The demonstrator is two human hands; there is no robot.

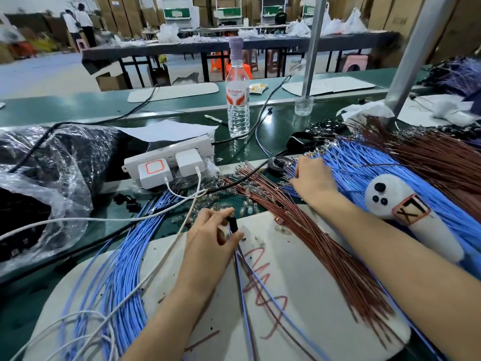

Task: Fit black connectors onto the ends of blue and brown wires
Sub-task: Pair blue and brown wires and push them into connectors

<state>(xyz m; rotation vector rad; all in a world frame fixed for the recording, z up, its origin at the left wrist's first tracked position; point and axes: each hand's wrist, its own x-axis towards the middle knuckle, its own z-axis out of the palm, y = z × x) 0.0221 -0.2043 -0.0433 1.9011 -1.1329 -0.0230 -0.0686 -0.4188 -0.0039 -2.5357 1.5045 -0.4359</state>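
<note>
Black connector [232, 224] is pinched between thumb and fingertips of the left hand [212, 237]. Blue wires [364, 162] are touched by the right hand [313, 178], fingers bent; any grip cannot be told.

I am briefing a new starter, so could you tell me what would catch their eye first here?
The big fans of blue wires and brown wires spread over the right of the bench stand out first, with the right hand reaching into the blue ends. Near the middle, the left hand pinches a black connector; a white plush toy lies at far right.
</note>
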